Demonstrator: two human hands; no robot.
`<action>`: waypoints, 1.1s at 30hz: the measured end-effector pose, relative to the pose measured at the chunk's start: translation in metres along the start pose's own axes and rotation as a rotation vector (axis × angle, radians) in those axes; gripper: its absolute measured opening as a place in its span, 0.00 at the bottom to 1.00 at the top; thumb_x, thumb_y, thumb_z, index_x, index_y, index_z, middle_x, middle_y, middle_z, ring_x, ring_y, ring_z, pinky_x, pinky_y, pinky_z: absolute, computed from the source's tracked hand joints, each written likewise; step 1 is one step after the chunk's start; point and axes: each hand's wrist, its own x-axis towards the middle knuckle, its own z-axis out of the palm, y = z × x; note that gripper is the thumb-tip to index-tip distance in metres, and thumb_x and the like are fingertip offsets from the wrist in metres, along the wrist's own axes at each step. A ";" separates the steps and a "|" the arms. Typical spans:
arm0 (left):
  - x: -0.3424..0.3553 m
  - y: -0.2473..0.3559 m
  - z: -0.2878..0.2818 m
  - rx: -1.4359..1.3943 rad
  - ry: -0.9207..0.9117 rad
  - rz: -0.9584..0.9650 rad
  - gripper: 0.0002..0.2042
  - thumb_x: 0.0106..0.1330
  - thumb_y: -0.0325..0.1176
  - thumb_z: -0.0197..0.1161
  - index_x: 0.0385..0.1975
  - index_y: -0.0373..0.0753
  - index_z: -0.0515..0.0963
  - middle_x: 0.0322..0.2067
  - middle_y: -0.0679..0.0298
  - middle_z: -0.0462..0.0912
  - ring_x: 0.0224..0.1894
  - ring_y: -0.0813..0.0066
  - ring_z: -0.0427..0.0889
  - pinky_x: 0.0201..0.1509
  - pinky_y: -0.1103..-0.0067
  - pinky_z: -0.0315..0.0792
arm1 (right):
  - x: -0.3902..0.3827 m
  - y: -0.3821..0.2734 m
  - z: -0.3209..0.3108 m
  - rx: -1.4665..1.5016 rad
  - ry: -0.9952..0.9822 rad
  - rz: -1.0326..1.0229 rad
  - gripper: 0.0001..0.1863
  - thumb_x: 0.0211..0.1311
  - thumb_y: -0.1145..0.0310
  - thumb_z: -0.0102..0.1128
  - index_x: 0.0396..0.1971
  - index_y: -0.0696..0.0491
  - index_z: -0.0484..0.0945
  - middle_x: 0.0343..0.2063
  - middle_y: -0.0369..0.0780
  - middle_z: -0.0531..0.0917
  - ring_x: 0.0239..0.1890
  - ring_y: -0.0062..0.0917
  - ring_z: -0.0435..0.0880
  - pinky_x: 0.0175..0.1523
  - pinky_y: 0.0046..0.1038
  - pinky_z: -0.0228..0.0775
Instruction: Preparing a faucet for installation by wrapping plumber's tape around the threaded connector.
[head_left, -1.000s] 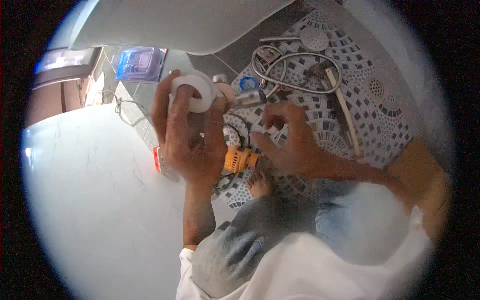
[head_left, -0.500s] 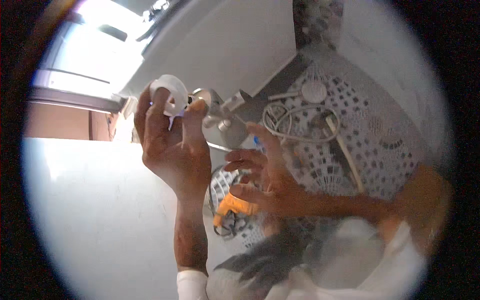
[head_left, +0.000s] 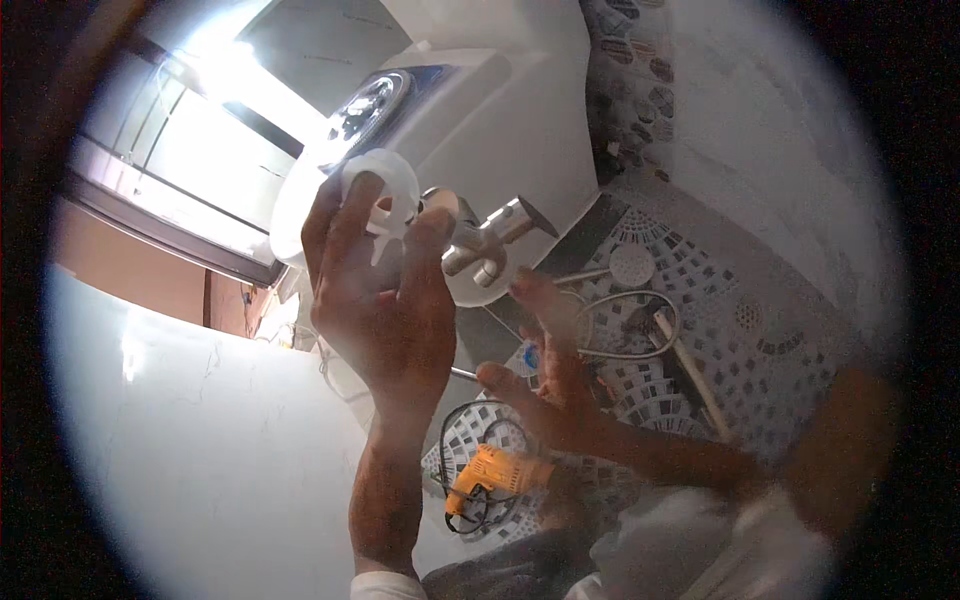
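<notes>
My left hand (head_left: 385, 290) is raised and closed around a white ring-shaped roll (head_left: 405, 180), which looks like thread seal tape. Its thumb and fingers also grip the end of a chrome tap (head_left: 485, 245) whose body points right. Fingers hide the tap's gripped end. Lower and to the right, my right hand (head_left: 560, 385) hangs just beyond the tap with its fingers apart and nothing in it.
Behind the hands stands a white rounded fixture (head_left: 535, 120) with a shiny round part (head_left: 375, 105). On the patterned tile floor lie an orange power drill (head_left: 495, 470) with its cord, a shower head (head_left: 631, 264) with hose, and a pale stick (head_left: 690, 370). A white surface (head_left: 200, 440) spreads left.
The view has tilted, so the floor things sit lower and more of the white fixture shows. Roll and tap have stayed with my left hand. My right hand's fingers have spread upward.
</notes>
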 end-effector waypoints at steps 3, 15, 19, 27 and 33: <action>-0.007 0.002 0.002 -0.120 -0.011 -0.061 0.19 0.57 0.19 0.67 0.50 0.29 0.74 0.58 0.50 0.71 0.49 0.58 0.82 0.49 0.73 0.83 | 0.022 0.007 -0.002 -0.094 0.049 -0.130 0.41 0.62 0.54 0.62 0.69 0.54 0.52 0.64 0.53 0.59 0.69 0.46 0.53 0.70 0.46 0.45; -0.023 -0.008 0.004 -0.390 -0.058 -0.504 0.23 0.57 0.22 0.67 0.52 0.21 0.71 0.58 0.50 0.67 0.53 0.60 0.78 0.51 0.75 0.80 | 0.049 0.016 -0.003 0.109 0.039 -0.029 0.40 0.60 0.59 0.65 0.68 0.53 0.55 0.54 0.49 0.70 0.51 0.32 0.76 0.53 0.32 0.73; -0.025 -0.024 0.005 -0.411 -0.110 -0.608 0.27 0.54 0.23 0.70 0.52 0.17 0.69 0.56 0.48 0.70 0.52 0.59 0.78 0.53 0.76 0.79 | 0.053 0.034 -0.009 0.216 -0.025 -0.006 0.37 0.61 0.64 0.63 0.67 0.51 0.58 0.48 0.44 0.74 0.45 0.27 0.79 0.48 0.29 0.75; -0.042 -0.051 0.010 -0.505 -0.128 -0.723 0.28 0.55 0.23 0.69 0.53 0.17 0.66 0.43 0.47 0.79 0.44 0.67 0.81 0.48 0.81 0.77 | 0.047 0.038 -0.031 0.700 -0.214 0.425 0.26 0.70 0.58 0.45 0.66 0.47 0.61 0.53 0.41 0.74 0.47 0.24 0.76 0.50 0.26 0.73; -0.059 -0.072 0.008 -0.629 -0.146 -0.835 0.28 0.55 0.23 0.70 0.52 0.15 0.66 0.35 0.53 0.81 0.38 0.73 0.81 0.40 0.83 0.74 | 0.043 0.031 -0.035 0.656 -0.239 0.536 0.26 0.72 0.55 0.43 0.66 0.47 0.62 0.51 0.41 0.75 0.47 0.23 0.76 0.49 0.25 0.73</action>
